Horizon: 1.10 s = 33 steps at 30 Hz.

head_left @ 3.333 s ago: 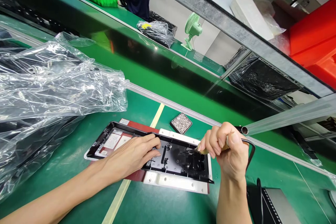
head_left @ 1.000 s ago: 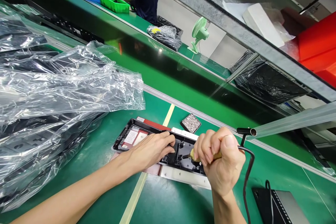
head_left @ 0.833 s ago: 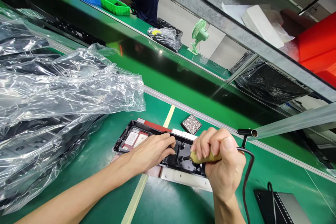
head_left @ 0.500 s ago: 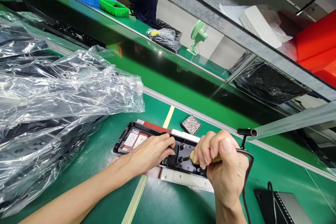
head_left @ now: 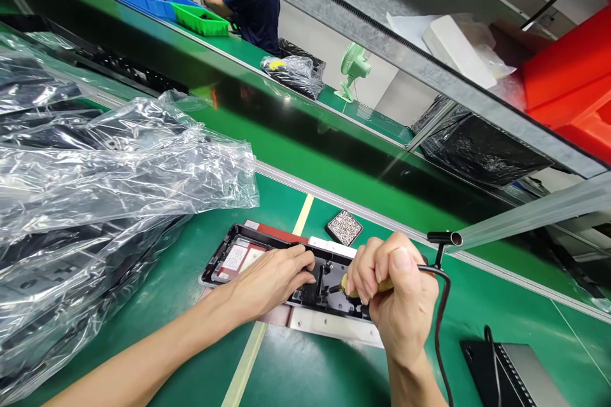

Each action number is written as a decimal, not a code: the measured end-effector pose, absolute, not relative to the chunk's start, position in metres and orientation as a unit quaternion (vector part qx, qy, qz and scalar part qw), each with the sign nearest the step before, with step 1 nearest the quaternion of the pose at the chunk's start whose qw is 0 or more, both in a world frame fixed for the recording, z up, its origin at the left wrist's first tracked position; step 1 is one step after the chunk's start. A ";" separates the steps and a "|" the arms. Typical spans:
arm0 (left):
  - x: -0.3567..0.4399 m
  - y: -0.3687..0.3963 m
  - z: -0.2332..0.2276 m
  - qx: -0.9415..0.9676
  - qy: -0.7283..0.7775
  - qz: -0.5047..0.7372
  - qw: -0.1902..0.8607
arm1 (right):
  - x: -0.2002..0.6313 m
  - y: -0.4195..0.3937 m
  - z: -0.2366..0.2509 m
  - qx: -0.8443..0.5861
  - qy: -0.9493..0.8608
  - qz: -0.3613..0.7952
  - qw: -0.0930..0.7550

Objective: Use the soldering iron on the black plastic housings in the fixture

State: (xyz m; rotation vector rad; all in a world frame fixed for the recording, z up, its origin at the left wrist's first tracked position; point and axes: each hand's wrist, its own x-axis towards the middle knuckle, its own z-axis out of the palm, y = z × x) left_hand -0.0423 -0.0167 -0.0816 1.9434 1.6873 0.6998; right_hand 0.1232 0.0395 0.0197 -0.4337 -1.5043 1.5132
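Note:
A black plastic housing (head_left: 229,257) lies open side up on a white and red fixture plate (head_left: 329,325) on the green bench. My left hand (head_left: 272,276) rests flat on the housing's middle and presses it down. My right hand (head_left: 394,296) is closed around a corded hand tool with a yellowish grip (head_left: 353,291). The tool's tip touches the housing's inside, just right of my left fingers. A black cord (head_left: 442,318) loops from the tool past my wrist.
Clear plastic bags (head_left: 95,184) over black parts fill the left. A small square dish of tiny parts (head_left: 344,227) sits behind the housing. A grey and black box (head_left: 515,375) stands at lower right. A clear tube (head_left: 525,216) juts in from the right. Another person (head_left: 251,6) works far back.
My right hand has shifted the tool tip left along the housing's inside, closer to my left fingers. My left hand has stayed pressed on the housing.

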 end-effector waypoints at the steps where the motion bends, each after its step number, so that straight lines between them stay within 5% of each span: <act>1: -0.042 -0.017 -0.082 0.709 0.614 0.257 0.232 | 0.124 0.039 0.019 -0.175 -0.613 0.616 0.462; 14: -0.041 -0.019 -0.072 0.696 0.598 0.306 0.255 | 0.125 0.041 0.008 -0.158 -0.628 0.609 0.457; 22: -0.026 -0.017 -0.007 0.616 0.586 0.466 0.243 | 0.125 0.042 0.007 -0.154 -0.640 0.602 0.451; 33: 0.010 0.008 0.035 0.676 0.354 0.586 0.273 | 0.125 0.047 0.008 -0.192 -0.689 0.510 0.478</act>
